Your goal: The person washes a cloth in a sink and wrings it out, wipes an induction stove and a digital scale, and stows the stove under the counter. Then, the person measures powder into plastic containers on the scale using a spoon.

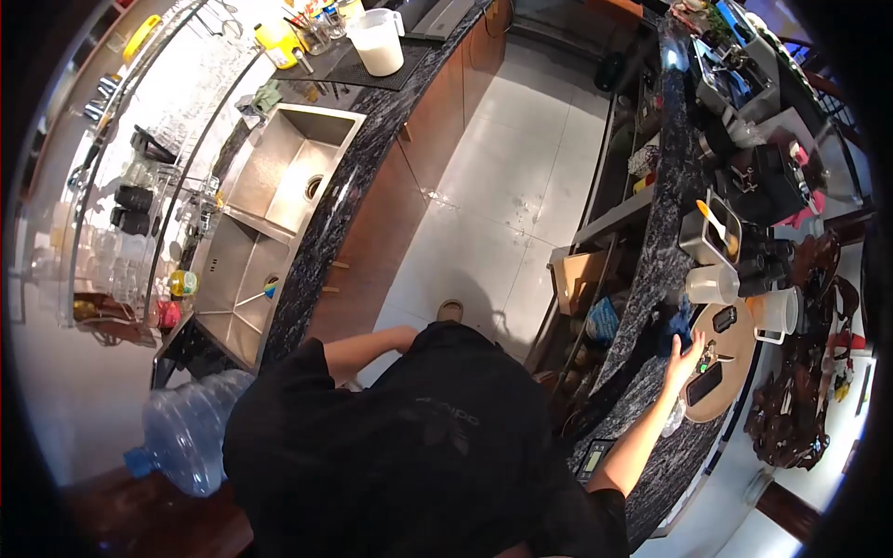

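My right hand (pixel 686 360) reaches over the dark marbled counter on the right, its fingers spread with nothing seen between them. It is at the left edge of a round tan tray (pixel 738 346), beside a small bunch of keys (pixel 714 355). A black phone (pixel 704 384) and a small black object (pixel 725 319) lie on that tray. Just beyond the fingertips is a dark blue cloth (pixel 676 324); I cannot tell whether they touch. My left hand (pixel 406 338) is close to my waist, mostly hidden by my black shirt, and its fingers do not show.
A double steel sink (pixel 270 181) is set into the left counter, where a white pitcher (pixel 377 45) stands farther along. A large water bottle (pixel 191 432) lies behind my left side. Plastic cups (pixel 712 284) and a steel container (pixel 710 232) stand on the right counter. Tiled floor (pixel 502 158) runs between.
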